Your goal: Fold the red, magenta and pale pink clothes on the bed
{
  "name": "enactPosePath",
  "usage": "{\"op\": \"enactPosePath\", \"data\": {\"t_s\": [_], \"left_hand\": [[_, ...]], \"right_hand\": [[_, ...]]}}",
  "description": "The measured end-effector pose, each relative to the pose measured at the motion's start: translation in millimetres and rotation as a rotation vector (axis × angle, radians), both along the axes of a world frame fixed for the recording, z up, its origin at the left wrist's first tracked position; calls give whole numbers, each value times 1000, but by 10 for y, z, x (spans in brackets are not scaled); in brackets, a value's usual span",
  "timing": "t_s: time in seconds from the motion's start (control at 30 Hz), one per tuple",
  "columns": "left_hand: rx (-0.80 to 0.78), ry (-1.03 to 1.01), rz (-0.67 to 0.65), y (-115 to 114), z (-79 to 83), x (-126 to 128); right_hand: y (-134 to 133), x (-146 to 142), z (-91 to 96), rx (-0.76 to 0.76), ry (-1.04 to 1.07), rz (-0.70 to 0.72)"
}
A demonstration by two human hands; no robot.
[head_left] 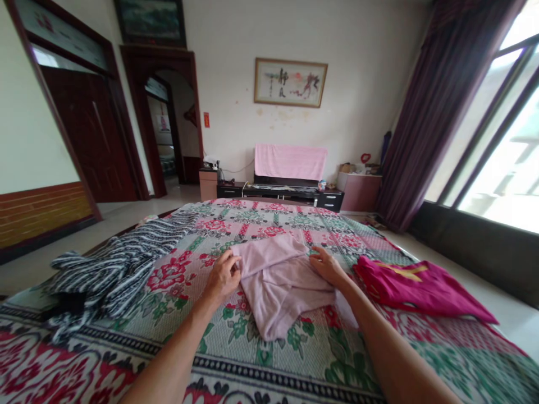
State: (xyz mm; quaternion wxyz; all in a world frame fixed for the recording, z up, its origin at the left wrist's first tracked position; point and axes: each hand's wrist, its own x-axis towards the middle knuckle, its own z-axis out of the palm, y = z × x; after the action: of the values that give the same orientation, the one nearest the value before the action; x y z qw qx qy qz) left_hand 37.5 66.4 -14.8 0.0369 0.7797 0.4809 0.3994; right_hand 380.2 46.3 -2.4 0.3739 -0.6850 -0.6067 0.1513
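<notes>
A pale pink garment (278, 283) lies partly folded in the middle of the floral bedspread (269, 359). My left hand (224, 275) pinches the garment's left edge, fingers closed on the cloth. Over on the garment's right edge rests my right hand (327, 264), its fingers curled down onto the fabric. Both forearms reach in from the near edge of the bed.
A black-and-white striped garment (113, 269) lies heaped on the bed's left side. A magenta garment (415, 286) lies at the right. Beyond the bed stand a low dark cabinet (280, 193) with a pink cloth (290, 161), doorways at left, curtain and window at right.
</notes>
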Motion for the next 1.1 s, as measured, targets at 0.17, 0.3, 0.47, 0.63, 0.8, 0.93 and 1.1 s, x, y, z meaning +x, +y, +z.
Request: {"op": "enactPosePath", "data": {"t_s": [0.17, 0.3, 0.47, 0.63, 0.8, 0.93, 1.1], "left_hand": [[-114, 132, -159, -90, 97, -81], [-133, 229, -240, -100, 122, -117], [-125, 241, -225, -67, 111, -82], [-109, 184, -218, -20, 48, -14], [-116, 160, -226, -37, 60, -32], [-92, 271, -223, -117, 182, -57], [-120, 407, -283, -206, 314, -22]], "right_hand": [[56, -114, 127, -68, -186, 14], [171, -161, 175, -83, -394, 77], [291, -141, 143, -115, -503, 129], [307, -131, 71, -63, -487, 89], [273, -111, 102, -29, -381, 90], [105, -2, 223, -97, -293, 97], [-278, 142, 329, -235, -206, 93]]}}
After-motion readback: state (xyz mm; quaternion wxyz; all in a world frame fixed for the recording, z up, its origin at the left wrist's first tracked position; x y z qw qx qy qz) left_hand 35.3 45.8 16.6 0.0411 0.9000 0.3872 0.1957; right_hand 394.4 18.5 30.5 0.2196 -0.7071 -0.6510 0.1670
